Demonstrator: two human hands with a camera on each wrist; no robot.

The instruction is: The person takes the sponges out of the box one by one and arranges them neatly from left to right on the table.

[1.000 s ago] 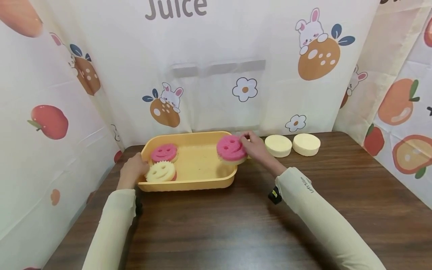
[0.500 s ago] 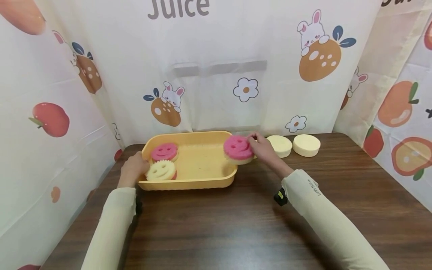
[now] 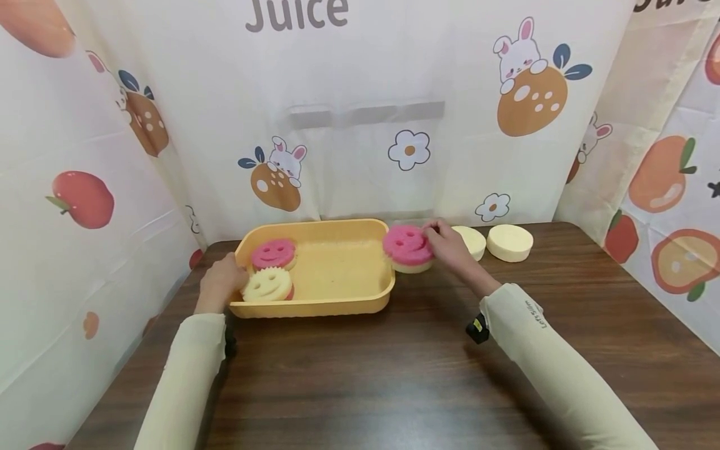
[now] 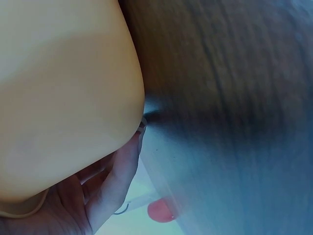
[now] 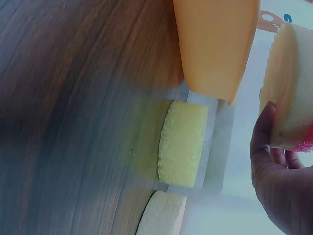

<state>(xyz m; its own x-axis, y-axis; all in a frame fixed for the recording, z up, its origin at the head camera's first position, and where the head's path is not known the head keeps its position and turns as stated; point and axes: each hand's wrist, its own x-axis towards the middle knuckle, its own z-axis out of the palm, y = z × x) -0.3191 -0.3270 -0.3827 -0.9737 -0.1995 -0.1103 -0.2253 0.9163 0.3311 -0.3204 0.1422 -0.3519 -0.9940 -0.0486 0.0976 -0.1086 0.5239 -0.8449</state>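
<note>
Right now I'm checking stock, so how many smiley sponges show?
3: pink sponge and cream sponge in the tray; other pink sponge in the right hand. More may be hidden.

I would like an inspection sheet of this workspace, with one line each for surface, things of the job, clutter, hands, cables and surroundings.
Surface: dark wood-grain table.
Job's things: yellow tray holding a pink smiley sponge and a cream smiley sponge; pale round blocks stand to its right.
Clutter: nothing seen.
Hands: left hand grips the tray's left end; right hand pinches a second pink sponge, held off the table near the tray's right end.
Cables: nothing seen.
Surroundings: cloth walls printed with fruit, rabbits and flowers.
</note>
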